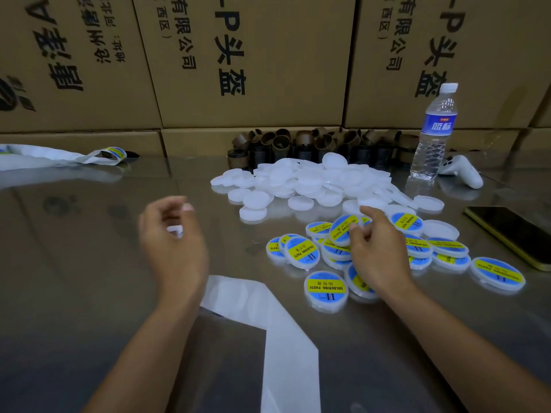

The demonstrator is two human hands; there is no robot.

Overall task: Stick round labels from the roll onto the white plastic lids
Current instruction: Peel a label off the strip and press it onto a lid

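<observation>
A heap of plain white lids [301, 177] lies at the middle back of the shiny table. In front of it, several lids with blue and yellow round labels [326, 289] are scattered. My right hand [375, 251] hovers over these and pinches one tilted labelled lid [343, 229] between thumb and fingertips. My left hand [173, 236] is raised left of the lids and blurred, its fingers curled. Something small and white shows between them, but I cannot tell what. The label strip's end [113, 153] with one label showing lies far left at the back.
White backing paper [274, 323] trails across the table's near edge under my left forearm. A water bottle [435, 132], a white controller [465, 172] and a phone [512, 234] are at the right. Brown cardboard cores [298, 144] and stacked cartons [253, 61] line the back.
</observation>
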